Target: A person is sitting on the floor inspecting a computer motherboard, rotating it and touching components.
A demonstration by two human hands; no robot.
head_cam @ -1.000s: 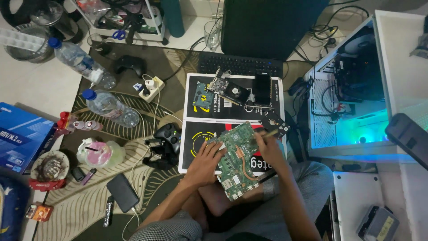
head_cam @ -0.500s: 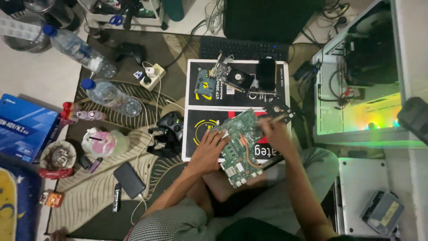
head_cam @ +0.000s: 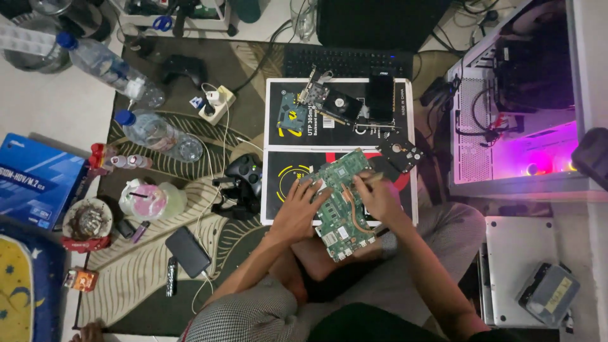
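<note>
Floor workspace, patterned rug (head_cam: 145,253) under scattered gear. Green circuit board (head_cam: 342,202) tilted across lap and edge of black-and-white box (head_cam: 297,177). Left hand (head_cam: 301,209) flat on board's left side, fingers spread, pressing rather than gripping. Right hand (head_cam: 380,199) on board's right side, fingers curled together around thin stick-like tool (head_cam: 372,179); exact pinch hard to tell. Nearby: black game controller (head_cam: 244,177) left of box, two water bottles (head_cam: 149,130), phone (head_cam: 187,251), keyboard (head_cam: 345,61), open computer case (head_cam: 513,120) lit pink at right.
</note>
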